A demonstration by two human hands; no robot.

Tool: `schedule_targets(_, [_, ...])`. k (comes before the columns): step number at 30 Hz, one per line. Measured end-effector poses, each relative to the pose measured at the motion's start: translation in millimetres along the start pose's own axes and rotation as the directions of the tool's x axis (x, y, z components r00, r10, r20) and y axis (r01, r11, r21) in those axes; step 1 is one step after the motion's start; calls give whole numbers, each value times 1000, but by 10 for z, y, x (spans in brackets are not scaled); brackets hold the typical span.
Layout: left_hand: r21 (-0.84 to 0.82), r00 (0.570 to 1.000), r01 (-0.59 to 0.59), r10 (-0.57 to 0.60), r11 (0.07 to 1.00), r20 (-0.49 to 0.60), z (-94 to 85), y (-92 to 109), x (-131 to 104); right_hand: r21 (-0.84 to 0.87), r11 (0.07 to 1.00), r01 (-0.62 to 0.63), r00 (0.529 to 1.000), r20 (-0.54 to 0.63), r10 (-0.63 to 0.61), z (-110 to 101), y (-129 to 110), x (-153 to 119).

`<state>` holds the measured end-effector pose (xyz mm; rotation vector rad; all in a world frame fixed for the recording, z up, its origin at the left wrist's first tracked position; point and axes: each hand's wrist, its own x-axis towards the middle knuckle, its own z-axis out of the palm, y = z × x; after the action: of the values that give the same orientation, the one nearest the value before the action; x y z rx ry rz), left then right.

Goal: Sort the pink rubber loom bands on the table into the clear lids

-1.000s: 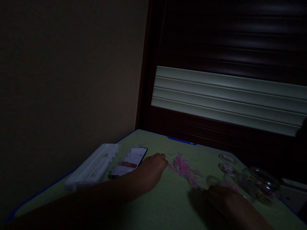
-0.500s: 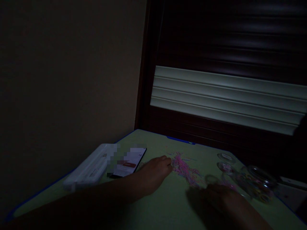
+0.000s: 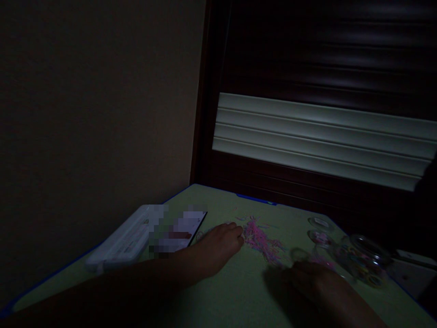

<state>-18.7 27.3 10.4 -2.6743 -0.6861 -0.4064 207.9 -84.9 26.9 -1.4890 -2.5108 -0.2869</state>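
A loose pile of thin pink and purple bands lies mid-table. My left hand rests at the pile's left edge, its fingers curled together; what they hold, if anything, is too small and dark to make out. To the lower right of the pile is my right hand, in shadow, with its fingertips hidden in the dark. Just beyond it a round clear lid or dish shows faintly. A clear jar with colourful rings inside lies right of my right hand.
A white case and a partly blurred phone lie on the left of the green table. Small clear containers stand back right. A pale object is at the right edge. Wall and dark slatted panel rise behind.
The view has shifted very slightly. Both hands keep nearly the same places and poses, and the pile looks much the same.
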Motion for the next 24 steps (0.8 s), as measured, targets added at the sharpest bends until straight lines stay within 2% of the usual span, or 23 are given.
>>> schedule_targets(5, [48, 999, -38, 37, 998, 7, -18, 31, 18, 21, 1000, -11, 999, 32, 10, -52, -38, 0])
schedule_targets(11, [116, 998, -60, 59, 991, 15, 2, 61, 37, 34, 998, -54, 999, 9, 54, -95, -83, 10])
schedule_targets(15, [144, 998, -59, 57, 988, 15, 4, 71, 40, 37, 997, -63, 997, 50, 62, -153, -114, 9])
schedule_targets(20, [141, 998, -64, 64, 988, 10, -46, 93, 26, 35, 999, -27, 999, 24, 26, -120, -84, 8])
schedule_targets(24, [110, 997, -76, 74, 991, 23, -78, 99, 21, 36, 998, -45, 998, 52, 43, -81, -76, 16])
